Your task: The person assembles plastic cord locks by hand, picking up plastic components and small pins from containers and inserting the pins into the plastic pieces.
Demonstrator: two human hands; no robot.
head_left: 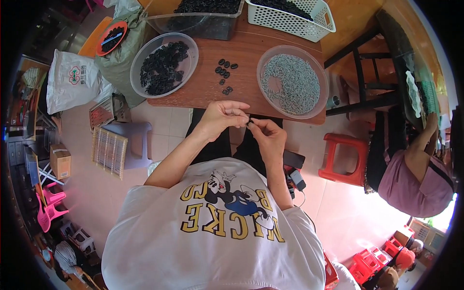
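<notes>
My left hand (226,118) and my right hand (267,137) meet in front of the table's near edge, over my lap. Between their fingertips is a small black piece (248,123), mostly covered by the fingers. Both hands are closed in a pinch on it. Beyond them, several small black oval pieces (226,67) lie in a loose group on the brown wooden table (212,48). To the left stands a round clear bowl (192,48) of black plastic parts (162,67). On the right, another round bowl (323,92) holds many silvery screws (295,84).
At the table's back are a clear bin (193,21) and a white perforated basket (295,29), both with black parts. Sacks (72,82) stand at left, with a grey stool (137,145) nearer. A red stool (343,159) and another person (411,179) are at right.
</notes>
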